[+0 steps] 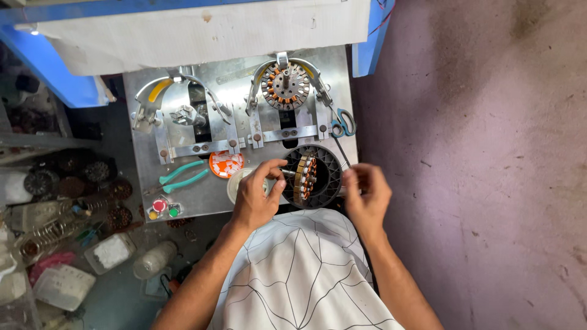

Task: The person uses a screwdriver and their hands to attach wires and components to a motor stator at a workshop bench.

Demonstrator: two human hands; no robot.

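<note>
My left hand [257,195] grips the shaft end of a wound stator [304,177] with orange coils, held on edge over a black ribbed round basket [327,162]. To the right of the basket my right hand [367,194] is pinched shut, apparently on a thin wire that is too fine to make out. Both hands work at the front edge of a metal winding machine plate [238,116]. A second stator [285,85] sits clamped in the right fixture of the plate. The left fixture [186,115] holds only a bare metal hub.
Teal-handled pliers [183,176], an orange round lid [226,164], blue-handled scissors [343,122] and coloured push buttons [164,208] lie on the plate. Finished stators [79,177], jars and plastic boxes [110,250] crowd the left floor. A purple floor [489,153] spreads to the right.
</note>
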